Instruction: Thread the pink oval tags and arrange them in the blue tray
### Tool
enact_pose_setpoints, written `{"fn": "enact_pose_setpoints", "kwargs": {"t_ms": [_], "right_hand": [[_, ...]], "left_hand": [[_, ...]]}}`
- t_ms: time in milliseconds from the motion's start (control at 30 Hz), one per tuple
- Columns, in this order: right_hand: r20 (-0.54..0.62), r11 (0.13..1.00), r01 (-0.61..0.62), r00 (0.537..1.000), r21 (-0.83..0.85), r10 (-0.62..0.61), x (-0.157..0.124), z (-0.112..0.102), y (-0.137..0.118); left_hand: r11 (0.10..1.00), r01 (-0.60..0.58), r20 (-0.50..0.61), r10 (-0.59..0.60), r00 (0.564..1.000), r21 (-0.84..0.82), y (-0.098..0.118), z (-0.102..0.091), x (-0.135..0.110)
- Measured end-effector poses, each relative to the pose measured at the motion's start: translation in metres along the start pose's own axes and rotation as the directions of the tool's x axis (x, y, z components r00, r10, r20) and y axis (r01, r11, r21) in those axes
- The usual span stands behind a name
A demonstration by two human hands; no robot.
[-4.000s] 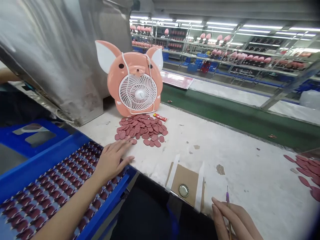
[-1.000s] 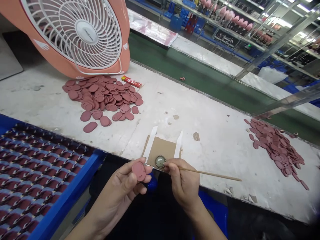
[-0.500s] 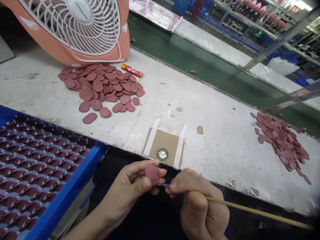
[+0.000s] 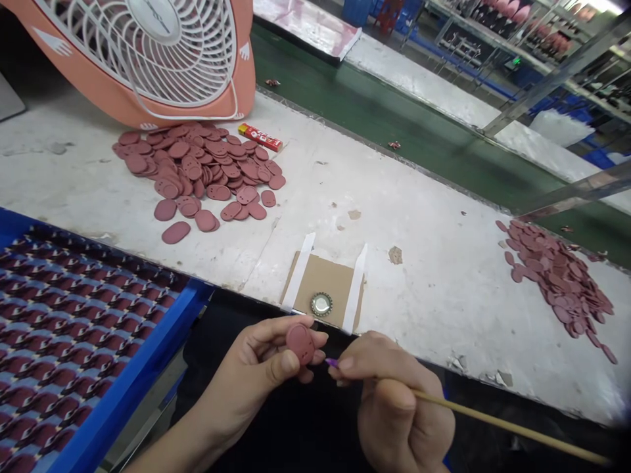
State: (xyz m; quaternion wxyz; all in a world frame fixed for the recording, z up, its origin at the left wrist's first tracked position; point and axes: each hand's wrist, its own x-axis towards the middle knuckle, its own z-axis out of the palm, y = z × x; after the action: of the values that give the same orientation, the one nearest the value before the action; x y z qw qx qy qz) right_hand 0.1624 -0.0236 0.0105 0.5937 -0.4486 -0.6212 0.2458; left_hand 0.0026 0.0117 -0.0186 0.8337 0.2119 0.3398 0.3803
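Between thumb and fingers, my left hand (image 4: 266, 361) pinches a reddish-brown oval disc (image 4: 300, 343) with a raised round and small holes in it. My right hand (image 4: 399, 394) grips a thin wooden stick (image 4: 507, 426) whose purple tip (image 4: 332, 362) points at the disc, a small gap away from it. Just beyond my hands, a bottle cap (image 4: 321, 304) lies on a cardboard square (image 4: 325, 276) with white tape strips along its two sides, at the table's near edge.
A heap of similar discs (image 4: 197, 164) lies before an orange fan (image 4: 197, 108), beside a red-and-yellow pack (image 4: 260, 137). Another heap (image 4: 562, 276) sits at the right of the white table (image 4: 444, 282). At the left stands a blue tray (image 4: 128, 368) of patterned pieces. A green belt (image 4: 335, 98) runs behind.
The stick's purple tip has shifted slightly right and up, away from the disc. My left hand and the disc stay almost where they were.
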Motion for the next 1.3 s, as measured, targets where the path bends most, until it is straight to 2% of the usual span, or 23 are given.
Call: {"fn": "enact_pose_setpoints", "kwargs": {"t_ms": [67,133,300,467,600,733,867,967,1167,1300], "right_hand": [[-0.067,0.996,-0.035,0.997,-0.086,0.029,-0.002,-0.003,0.009],[-0.082,0.978,-0.080,0.994,-0.195,0.065,-0.002,-0.006,0.022],[-0.003,0.943,-0.056,0.998,-0.328,0.059,0.004,-0.007,0.046],[0.038,0.923,-0.031,0.998,-0.384,0.050,0.006,-0.005,0.049],[0.038,0.927,-0.055,0.996,-0.371,0.075,0.007,-0.006,0.050],[-0.012,0.947,-0.126,0.992,-0.296,0.129,0.006,-0.005,0.042],[-0.074,0.981,-0.174,0.983,-0.090,0.167,0.004,-0.003,0.018],[-0.026,0.988,-0.155,0.987,0.027,0.156,0.005,-0.002,0.003],[0.085,0.995,-0.096,0.991,-0.028,0.098,0.008,0.001,-0.001],[0.101,0.990,-0.120,0.987,-0.072,0.127,0.008,0.002,0.001]], "left_hand": [[1.000,0.002,-0.028,-0.002,1.000,0.001,0.000,-0.001,0.001],[1.000,0.006,-0.038,-0.006,0.999,0.001,0.001,-0.003,0.002],[1.000,0.007,-0.053,-0.008,0.999,-0.009,0.002,-0.007,0.004],[1.000,0.012,-0.065,-0.013,0.998,-0.019,-0.001,-0.011,0.005],[1.000,0.015,-0.053,-0.016,0.998,-0.022,-0.002,-0.011,0.006],[1.000,0.001,-0.054,-0.002,0.999,-0.014,-0.001,-0.008,0.005],[1.000,-0.008,-0.028,0.008,1.000,0.008,0.000,-0.006,0.004],[1.000,-0.018,-0.018,0.018,1.000,0.015,0.000,-0.006,0.004],[1.000,-0.025,0.031,0.025,0.999,0.001,-0.001,-0.005,0.003],[0.999,-0.035,-0.001,0.035,0.999,0.008,0.001,-0.001,0.003]]}}
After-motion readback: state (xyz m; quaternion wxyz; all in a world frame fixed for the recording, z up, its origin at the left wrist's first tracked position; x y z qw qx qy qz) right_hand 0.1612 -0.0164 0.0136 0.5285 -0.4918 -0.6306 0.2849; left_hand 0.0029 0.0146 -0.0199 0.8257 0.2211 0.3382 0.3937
